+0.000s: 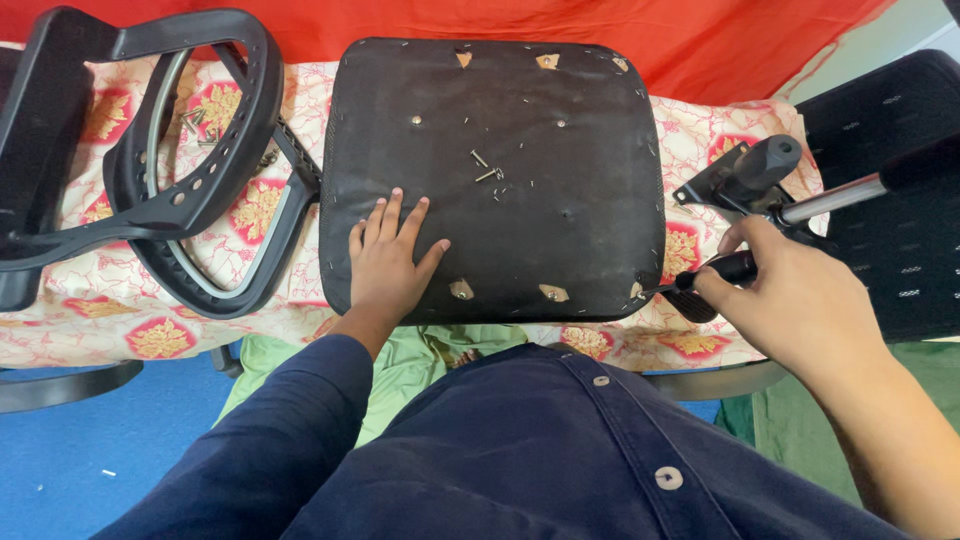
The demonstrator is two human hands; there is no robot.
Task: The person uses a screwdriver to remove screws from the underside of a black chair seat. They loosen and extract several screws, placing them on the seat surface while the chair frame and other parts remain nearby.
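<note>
Far out past the left hand: black plastic chair frame (200, 190) lying on the patterned cloth (110, 300), few loose bolts (195, 122) inside its loop. Left hand (388, 262) flat, fingers spread wide, palm down on the near edge of the upturned black seat pad (560, 250). Just up and right of those fingertips, couple of small screws (486, 170) sitting loose on the pad. Right hand (800, 300) closed around a dark screwdriver handle (722, 270), tip at the pad's near right corner. Right above that hand: black seat mechanism (745, 178) with silver lever (835, 200).
</note>
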